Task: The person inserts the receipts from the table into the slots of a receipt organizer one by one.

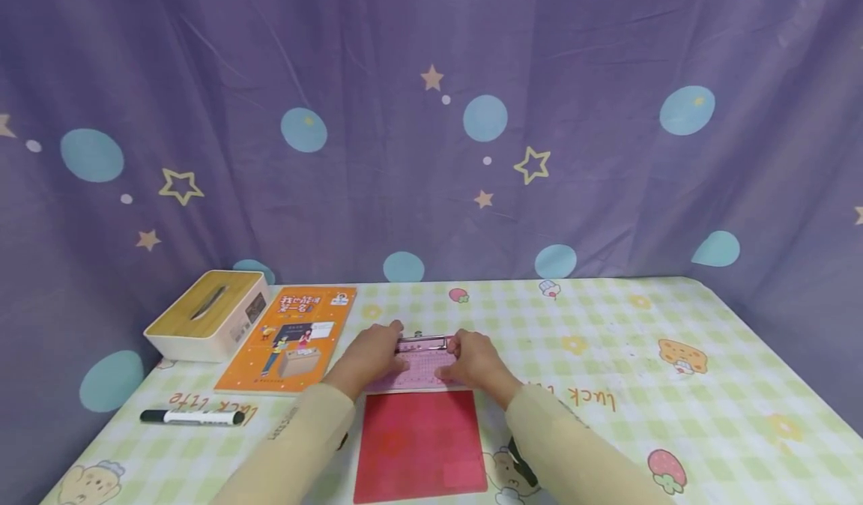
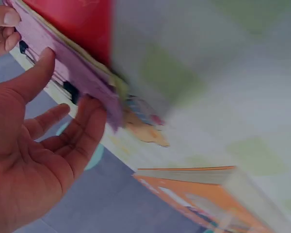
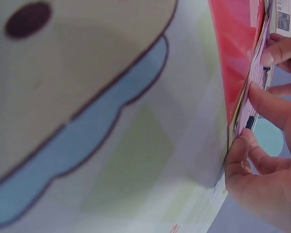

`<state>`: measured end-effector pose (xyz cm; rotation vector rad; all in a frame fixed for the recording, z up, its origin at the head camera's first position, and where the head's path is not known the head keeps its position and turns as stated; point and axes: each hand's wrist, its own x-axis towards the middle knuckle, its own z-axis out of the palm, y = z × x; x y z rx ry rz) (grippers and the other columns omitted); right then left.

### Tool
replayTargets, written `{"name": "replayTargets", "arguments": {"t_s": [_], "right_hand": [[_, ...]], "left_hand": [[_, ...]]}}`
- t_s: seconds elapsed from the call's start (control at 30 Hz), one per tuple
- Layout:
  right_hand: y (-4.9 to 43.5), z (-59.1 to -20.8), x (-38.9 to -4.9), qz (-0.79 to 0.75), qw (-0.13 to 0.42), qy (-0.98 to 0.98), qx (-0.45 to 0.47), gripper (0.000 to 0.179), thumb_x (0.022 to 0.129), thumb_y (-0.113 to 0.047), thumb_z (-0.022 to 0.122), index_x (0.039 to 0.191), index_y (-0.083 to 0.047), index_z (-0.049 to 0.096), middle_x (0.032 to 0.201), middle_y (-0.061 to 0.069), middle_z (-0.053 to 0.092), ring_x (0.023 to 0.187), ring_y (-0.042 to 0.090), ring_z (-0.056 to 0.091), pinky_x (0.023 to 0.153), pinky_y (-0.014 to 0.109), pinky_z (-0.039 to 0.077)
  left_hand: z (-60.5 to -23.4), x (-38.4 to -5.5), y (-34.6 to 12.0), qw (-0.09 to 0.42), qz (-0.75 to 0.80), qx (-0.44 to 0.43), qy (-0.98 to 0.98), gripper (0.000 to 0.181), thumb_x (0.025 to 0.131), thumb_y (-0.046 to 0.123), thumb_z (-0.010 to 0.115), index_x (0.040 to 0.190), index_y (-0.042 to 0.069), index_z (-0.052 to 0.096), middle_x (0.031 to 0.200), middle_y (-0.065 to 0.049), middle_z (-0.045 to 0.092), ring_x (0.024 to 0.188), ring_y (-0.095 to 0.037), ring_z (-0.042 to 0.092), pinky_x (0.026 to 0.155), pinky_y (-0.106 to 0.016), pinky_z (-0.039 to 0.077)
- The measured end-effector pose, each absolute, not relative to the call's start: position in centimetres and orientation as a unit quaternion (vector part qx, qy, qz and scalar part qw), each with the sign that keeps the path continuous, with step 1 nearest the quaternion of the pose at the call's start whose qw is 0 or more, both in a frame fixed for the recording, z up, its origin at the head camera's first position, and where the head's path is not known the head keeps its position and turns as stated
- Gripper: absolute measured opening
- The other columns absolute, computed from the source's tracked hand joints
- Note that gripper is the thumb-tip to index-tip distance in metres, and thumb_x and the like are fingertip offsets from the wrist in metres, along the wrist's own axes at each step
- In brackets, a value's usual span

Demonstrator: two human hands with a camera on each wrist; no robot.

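Observation:
A clipboard with a pink printed sheet [image 1: 419, 371] under its metal clip [image 1: 423, 342] lies flat on the table; a red sheet [image 1: 418, 441] lies against its near edge. My left hand [image 1: 374, 351] holds the board's top left corner; in the left wrist view its thumb [image 2: 36, 73] lies on the pink sheet [image 2: 82, 73] and its fingers [image 2: 89, 121] meet the edge. My right hand [image 1: 473, 360] grips the top right corner, thumb [image 3: 269, 104] on the sheet and a finger [image 3: 237, 153] curled at the edge.
An orange book [image 1: 291, 338] lies left of the clipboard, beside a white tissue box with a wooden lid [image 1: 209, 315]. A black and white marker [image 1: 192, 416] lies near the front left edge. A checked cloth [image 1: 640, 355] covers the table; a purple curtain hangs behind.

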<state>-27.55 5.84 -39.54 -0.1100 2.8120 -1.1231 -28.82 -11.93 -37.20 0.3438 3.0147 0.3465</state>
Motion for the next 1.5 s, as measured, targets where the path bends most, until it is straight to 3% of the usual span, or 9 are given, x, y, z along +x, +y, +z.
{"name": "replayTargets", "arguments": {"t_s": [0.1, 0.33, 0.47, 0.63, 0.8, 0.93, 1.07, 1.27, 1.5], "right_hand": [[5.8, -39.5, -27.5, -0.37, 0.054, 0.927, -0.036, 0.036, 0.079, -0.014, 0.088, 0.095, -0.006, 0.057, 0.086, 0.006, 0.055, 0.085, 0.021, 0.053, 0.077, 0.033, 0.048], [5.8, -39.7, -27.6, -0.376, 0.055, 0.924, -0.03, 0.036, 0.079, -0.014, 0.088, 0.094, -0.006, 0.056, 0.084, 0.006, 0.054, 0.085, 0.021, 0.053, 0.074, 0.032, 0.047], [5.8, -39.7, -27.6, -0.373, 0.051, 0.926, -0.037, 0.036, 0.079, -0.014, 0.089, 0.093, -0.006, 0.056, 0.084, 0.006, 0.053, 0.084, 0.021, 0.053, 0.074, 0.032, 0.046], [5.9, -39.7, -27.4, -0.361, 0.049, 0.93, -0.048, 0.035, 0.08, -0.014, 0.088, 0.093, -0.006, 0.056, 0.083, 0.006, 0.053, 0.081, 0.02, 0.052, 0.073, 0.032, 0.046], [5.9, -39.9, -27.0, -0.297, 0.023, 0.949, -0.105, 0.034, 0.085, -0.017, 0.084, 0.1, -0.003, 0.058, 0.087, 0.007, 0.051, 0.081, 0.021, 0.05, 0.076, 0.034, 0.047], [5.6, -39.7, -26.2, -0.234, 0.005, 0.962, -0.138, 0.043, 0.088, -0.021, 0.082, 0.115, 0.003, 0.059, 0.1, 0.014, 0.056, 0.091, 0.026, 0.054, 0.086, 0.039, 0.051], [5.6, -39.3, -25.5, -0.198, 0.032, 0.968, -0.154, 0.066, 0.085, -0.029, 0.084, 0.131, 0.008, 0.055, 0.124, 0.023, 0.054, 0.107, 0.032, 0.055, 0.099, 0.044, 0.05], [6.2, -38.4, -23.8, -0.153, 0.091, 0.966, -0.188, 0.08, 0.081, -0.04, 0.085, 0.143, 0.0, 0.053, 0.138, 0.017, 0.049, 0.119, 0.028, 0.052, 0.097, 0.041, 0.052], [6.7, -38.5, -22.2, -0.108, 0.12, 0.963, -0.214, 0.086, 0.088, -0.053, 0.072, 0.153, -0.006, 0.043, 0.157, 0.02, 0.037, 0.142, 0.037, 0.04, 0.102, 0.046, 0.047]], "left_hand": [[-37.3, -28.1, -12.7, 0.045, 0.126, 0.119, 0.984, 0.055, 0.086, 0.016, 0.083, 0.13, -0.003, 0.056, 0.113, -0.02, 0.066, 0.105, -0.033, 0.064, 0.101, -0.048, 0.048], [-37.8, -25.4, -13.5, -0.009, 0.061, 0.158, 0.986, 0.046, 0.087, 0.02, 0.082, 0.123, -0.003, 0.062, 0.108, -0.017, 0.067, 0.099, -0.03, 0.066, 0.094, -0.047, 0.052], [-38.4, -24.0, -14.1, -0.019, 0.031, 0.173, 0.984, 0.043, 0.089, 0.023, 0.079, 0.122, -0.001, 0.067, 0.118, -0.019, 0.068, 0.11, -0.034, 0.065, 0.097, -0.049, 0.051], [-38.3, -22.9, -14.7, 0.06, 0.059, 0.166, 0.983, 0.067, 0.091, 0.038, 0.075, 0.143, -0.001, 0.055, 0.148, -0.022, 0.051, 0.134, -0.041, 0.049, 0.108, -0.054, 0.04], [-38.2, -22.6, -14.6, 0.102, 0.07, 0.157, 0.98, 0.08, 0.091, 0.044, 0.073, 0.149, -0.004, 0.045, 0.155, -0.025, 0.04, 0.142, -0.043, 0.038, 0.111, -0.057, 0.035], [-38.2, -22.4, -14.2, 0.104, 0.064, 0.147, 0.982, 0.081, 0.09, 0.042, 0.074, 0.149, -0.005, 0.044, 0.155, -0.025, 0.04, 0.144, -0.043, 0.035, 0.112, -0.059, 0.033], [-38.2, -22.4, -13.9, 0.112, 0.068, 0.135, 0.982, 0.081, 0.09, 0.041, 0.074, 0.15, -0.003, 0.043, 0.156, -0.024, 0.038, 0.146, -0.042, 0.033, 0.113, -0.06, 0.03], [-38.3, -22.3, -14.0, 0.106, 0.066, 0.136, 0.983, 0.081, 0.09, 0.042, 0.073, 0.151, -0.002, 0.043, 0.156, -0.023, 0.039, 0.146, -0.041, 0.033, 0.114, -0.061, 0.028], [-38.5, -21.9, -14.1, 0.085, 0.055, 0.146, 0.984, 0.076, 0.092, 0.043, 0.07, 0.149, 0.0, 0.047, 0.154, -0.022, 0.043, 0.144, -0.041, 0.037, 0.113, -0.06, 0.029]]}}
